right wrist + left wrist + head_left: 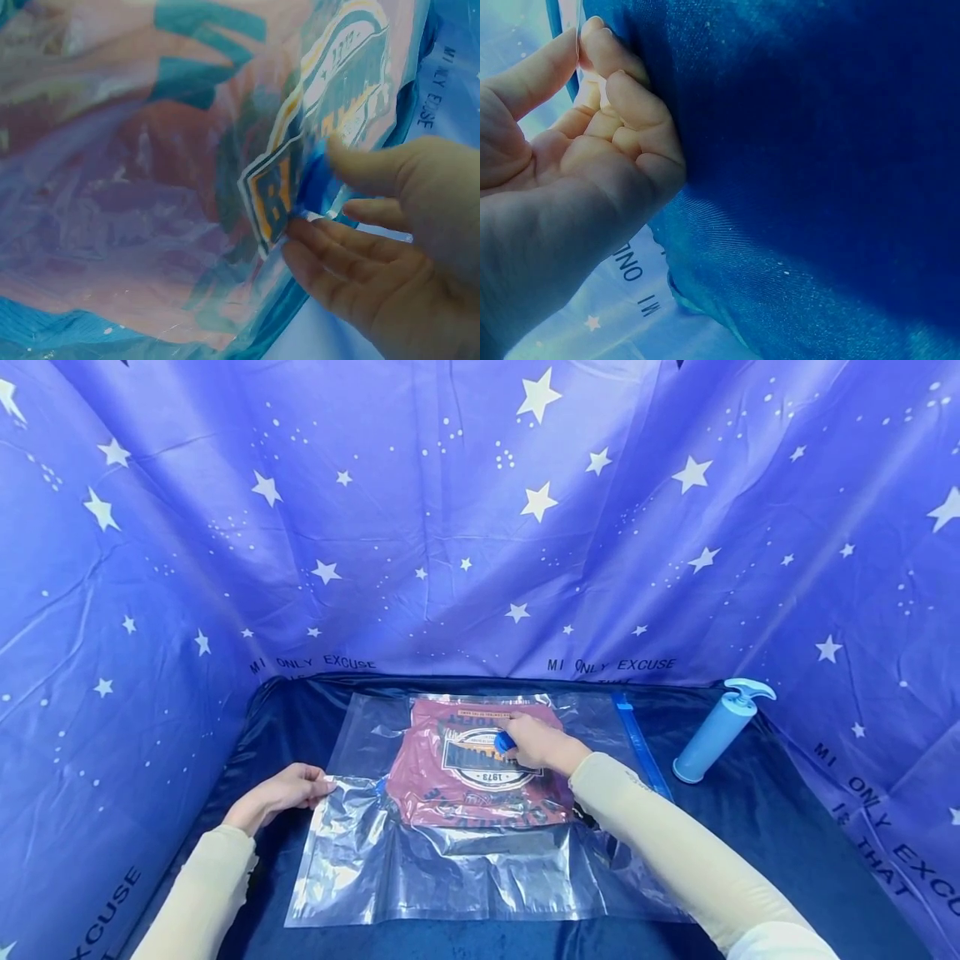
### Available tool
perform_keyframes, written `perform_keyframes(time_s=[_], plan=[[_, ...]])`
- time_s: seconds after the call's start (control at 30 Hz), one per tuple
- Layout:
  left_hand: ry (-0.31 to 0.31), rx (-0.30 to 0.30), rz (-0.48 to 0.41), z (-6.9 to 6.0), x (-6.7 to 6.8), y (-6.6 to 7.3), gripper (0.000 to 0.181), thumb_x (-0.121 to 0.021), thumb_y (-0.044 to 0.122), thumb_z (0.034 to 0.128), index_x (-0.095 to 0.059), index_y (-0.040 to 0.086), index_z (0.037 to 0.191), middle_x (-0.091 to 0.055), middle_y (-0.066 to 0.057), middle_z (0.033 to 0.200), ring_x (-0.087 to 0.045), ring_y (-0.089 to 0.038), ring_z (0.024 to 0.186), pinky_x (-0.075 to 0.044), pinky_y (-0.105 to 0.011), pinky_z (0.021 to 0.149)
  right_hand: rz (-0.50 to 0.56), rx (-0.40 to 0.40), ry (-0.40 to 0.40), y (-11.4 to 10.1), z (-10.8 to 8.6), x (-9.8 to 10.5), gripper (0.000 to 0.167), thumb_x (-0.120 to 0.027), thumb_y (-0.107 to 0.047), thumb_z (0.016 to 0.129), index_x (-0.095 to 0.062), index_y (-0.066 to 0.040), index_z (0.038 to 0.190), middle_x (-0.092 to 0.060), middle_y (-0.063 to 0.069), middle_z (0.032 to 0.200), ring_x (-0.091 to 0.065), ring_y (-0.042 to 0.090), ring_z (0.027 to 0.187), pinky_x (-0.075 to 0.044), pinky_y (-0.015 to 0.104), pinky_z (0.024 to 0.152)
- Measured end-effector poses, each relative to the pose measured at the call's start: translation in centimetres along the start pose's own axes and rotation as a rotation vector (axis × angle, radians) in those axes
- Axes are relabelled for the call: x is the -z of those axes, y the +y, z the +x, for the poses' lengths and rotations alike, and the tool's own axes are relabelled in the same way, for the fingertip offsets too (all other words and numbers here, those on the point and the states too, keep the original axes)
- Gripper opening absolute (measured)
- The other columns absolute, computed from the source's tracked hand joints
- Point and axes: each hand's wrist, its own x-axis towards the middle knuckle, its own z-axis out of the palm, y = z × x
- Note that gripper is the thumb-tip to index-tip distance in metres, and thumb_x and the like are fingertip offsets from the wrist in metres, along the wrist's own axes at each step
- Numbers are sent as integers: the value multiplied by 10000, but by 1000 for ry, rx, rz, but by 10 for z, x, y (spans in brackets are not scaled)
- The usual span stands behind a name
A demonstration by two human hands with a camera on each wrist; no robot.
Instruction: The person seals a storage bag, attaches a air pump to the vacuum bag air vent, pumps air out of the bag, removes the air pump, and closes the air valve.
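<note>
A clear plastic vacuum storage bag (pixel 352 860) lies flat, with a folded dark pink garment (pixel 420 760) inside that carries a printed badge. At the bag's left edge my left hand (pixel 288 789) pinches the film between thumb and index finger; the left wrist view shows its other fingers curled in. My right hand (pixel 543 745) reaches over the garment and grips a small round blue cap (pixel 505 742) on the bag's upper side. In the right wrist view the thumb and fingers stand around the blue cap (pixel 319 184), partly covering it.
A blue hand pump (pixel 712 739) with a T-shaped handle stands upright to the right of the bag. The bag's blue zip strip (pixel 637 739) runs along its right side. Dark blue cloth (pixel 757 852) covers the table, and star-printed curtains (pixel 465 527) enclose the back and sides.
</note>
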Motion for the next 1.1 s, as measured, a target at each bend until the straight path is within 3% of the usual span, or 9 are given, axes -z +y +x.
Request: perform_keyframes(time_s=[0.07,0.13,0.37,0.6,0.83,0.9,0.97,1.03,1.1], plan=[[-1,-1,2,0,0,1,304,-618,104,1047,-536,93,755,-534,1,694,-497,-145,663,-409,-252,632,-26,19,-13,-2,-1,2,611,-789,15,892,-558,59,1455,-577,276,1409,-594,386,1278,-480,470,1080],[4,5,0,0,1,2,311,-623,111,1047,-535,96,750,-531,1,689,-484,-140,652,-404,-246,624,-51,46,-14,-2,-1,3,591,-759,107,836,-609,51,1405,-584,268,1408,-575,396,1303,-463,471,1100],[-7,-4,2,0,0,3,309,-616,106,1051,-533,89,753,-529,-1,692,-485,-146,658,-401,-251,633,-113,96,34,0,-1,-1,388,-757,131,793,-740,1,1158,-663,159,1121,-663,315,1068,-549,425,974],[-3,-8,6,1,1,5,304,-622,108,1046,-540,86,753,-539,-1,689,-482,-139,656,-410,-246,626,-149,20,71,-1,2,-3,66,-777,-63,936,-718,-36,948,-655,110,984,-676,298,936,-580,462,862],[-3,-2,-3,-1,1,4,298,-607,101,1052,-533,89,764,-541,-9,710,-520,-155,688,-416,-260,650,-77,-127,93,-5,4,-1,330,-809,-326,952,-636,-85,809,-581,18,719,-575,182,654,-552,425,672],[1,2,-2,-2,0,3,302,-608,104,1054,-530,95,762,-546,-8,712,-529,-158,694,-420,-262,653,-47,-149,78,-7,3,-1,346,-811,-360,947,-648,-74,840,-570,27,736,-547,181,658,-533,412,659],[6,7,-2,-3,-1,2,309,-611,104,1053,-528,100,755,-547,-8,706,-529,-159,689,-420,-262,650,-57,-137,60,-8,1,-2,327,-814,-341,949,-713,-35,1009,-640,68,871,-619,213,761,-563,421,717],[6,6,-3,-2,-1,1,315,-614,100,1049,-524,102,748,-545,-5,696,-525,-154,681,-420,-259,644,-93,-104,33,-9,-1,-2,391,-828,-245,935,-706,-11,1223,-684,145,1094,-675,285,968,-577,469,828],[6,8,-4,-2,-2,1,318,-617,98,1047,-522,107,744,-543,-5,691,-522,-152,676,-419,-257,640,-139,-46,30,-9,-4,-4,475,-837,-126,898,-679,-34,1336,-660,177,1255,-656,345,1133,-562,526,911]])
